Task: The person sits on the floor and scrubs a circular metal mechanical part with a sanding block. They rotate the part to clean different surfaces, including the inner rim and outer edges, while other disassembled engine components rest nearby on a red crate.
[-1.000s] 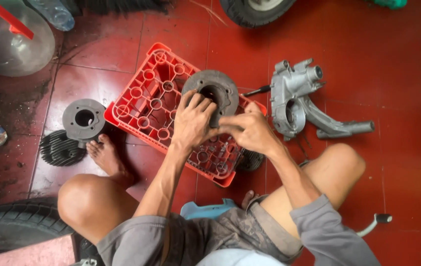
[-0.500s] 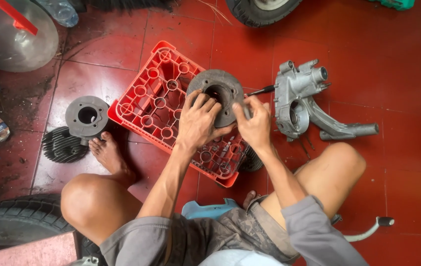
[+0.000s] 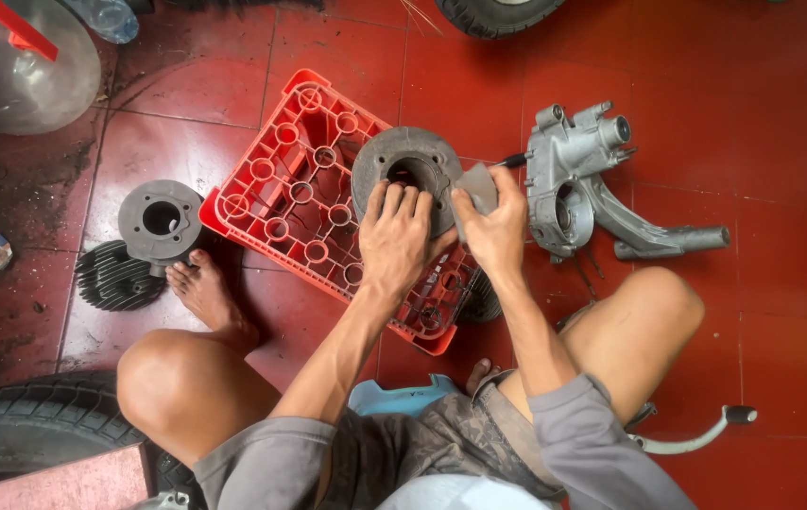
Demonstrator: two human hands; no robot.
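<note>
- Crate point(image 3: 300, 203), red plastic, upside down on the red tiled floor point(image 3: 781, 312); it carries the work, set at a slant, near corner between the person's knees.
- Round grey metal disc point(image 3: 410, 168) with a central hole lies flat on the crate's right part, far of both hands.
- Left hand point(image 3: 394, 236) lies palm down on the near rim of the disc, fingers spread over its edge toward the hole; grip is a flat press, fingers not curled around anything.
- Right hand point(image 3: 498, 231) sits just right of the left one, grip clenched on a small grey flat piece point(image 3: 477, 187), which looks like abrasive sheet; the piece touches the disc's right edge.
- So the disc sits under the left fingertips and against the piece in the right grip, its far half uncovered.
- Dark slim tool tip point(image 3: 513, 161) shows just beyond the right hand, on the floor; its handle is hidden.
- Right of the hands, close by: aluminium engine casing point(image 3: 578, 184) with a long arm running right.
- Left of the crate: finned cylinder point(image 3: 144, 246) lying by the person's bare left foot point(image 3: 200, 293).
- Near left: tyre point(image 3: 35, 425). Far left: clear rounded container point(image 3: 16, 71).
- Near right, by the knee: bent metal lever point(image 3: 696, 434) with a dark tip.
</note>
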